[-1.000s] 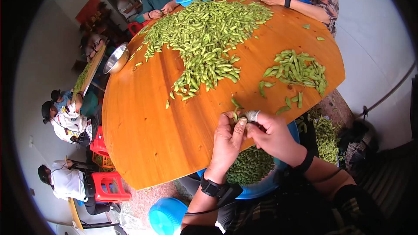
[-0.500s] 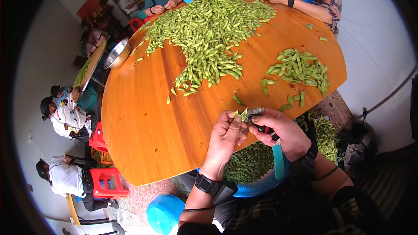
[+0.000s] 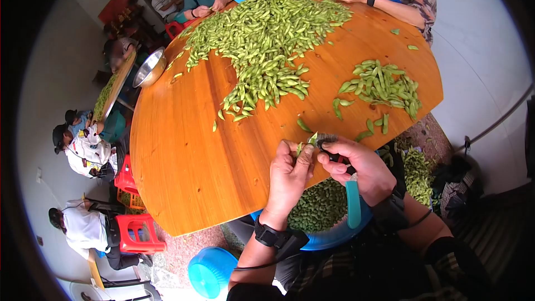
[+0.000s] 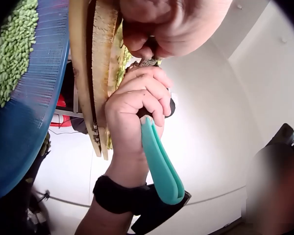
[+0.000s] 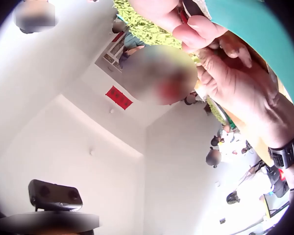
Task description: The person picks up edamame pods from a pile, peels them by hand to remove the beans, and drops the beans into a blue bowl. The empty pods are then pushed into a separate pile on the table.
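Near the table's front edge, my left hand (image 3: 290, 175) pinches a green pod (image 3: 312, 139) between thumb and fingers. Close on its right, my right hand (image 3: 365, 170) grips a tool with a teal handle (image 3: 353, 203), which points down toward the wrist. In the left wrist view the teal handle (image 4: 161, 166) hangs out below the curled fingers of the right hand (image 4: 137, 107). The tool's working end is mostly hidden by the fingers. Below both hands, a blue basin (image 3: 334, 238) holds green shelled beans (image 3: 317, 206).
A large heap of pods (image 3: 267, 39) covers the table's far part, with a smaller pile (image 3: 384, 86) at the right. A metal bowl (image 3: 149, 68) stands at the left edge. Two people sit across the table (image 3: 184, 161); a blue tub (image 3: 212, 272) is on the floor.
Over the last second my right hand has turned, bringing the teal handle into view. The pod in my left hand now shows its tip sticking up between the hands.
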Tool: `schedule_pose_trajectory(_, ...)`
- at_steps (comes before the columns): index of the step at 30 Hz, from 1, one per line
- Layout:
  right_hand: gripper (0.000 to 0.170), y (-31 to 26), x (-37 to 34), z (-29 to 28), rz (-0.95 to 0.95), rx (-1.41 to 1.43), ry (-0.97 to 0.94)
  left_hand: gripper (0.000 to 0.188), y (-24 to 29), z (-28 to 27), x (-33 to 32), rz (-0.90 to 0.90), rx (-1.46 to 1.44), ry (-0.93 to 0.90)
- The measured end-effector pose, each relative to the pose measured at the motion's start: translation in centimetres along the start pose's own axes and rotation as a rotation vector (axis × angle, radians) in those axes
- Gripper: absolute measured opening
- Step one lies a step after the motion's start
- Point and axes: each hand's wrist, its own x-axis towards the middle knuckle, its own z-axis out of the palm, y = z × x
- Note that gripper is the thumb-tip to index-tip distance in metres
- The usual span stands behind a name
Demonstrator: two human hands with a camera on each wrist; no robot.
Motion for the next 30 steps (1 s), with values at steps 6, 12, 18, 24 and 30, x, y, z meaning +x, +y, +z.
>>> schedule_pose_trajectory(6,0.019,0.1,-0.3,0.7,-0.004,-0.053,0.073,0.006,-0.3,-0.6,-0.2,-0.013,0.155,0.038)
schedule_pose_trajectory(12,0.018,0.0,-0.6,1.2,-0.023,-0.154,0.082,0.008,0.0,-0.8,-0.2,-0.037,0.182,0.028)
schedule_pose_trajectory(18,0.017,-0.1,-0.4,1.1,-0.013,-0.087,0.107,0.015,1.3,-0.3,-0.3,-0.152,-0.002,0.028)
schedule_pose_trajectory(24,0.015,-0.8,-0.6,1.4,-0.278,-0.538,0.216,0.028,2.0,-0.9,0.1,-0.262,-0.300,-0.016)
schedule_pose_trajectory(30,0.012,-1.5,1.0,1.6,-0.341,-0.897,-0.002,0.063,3.6,-0.1,0.2,-0.375,0.002,-0.250)
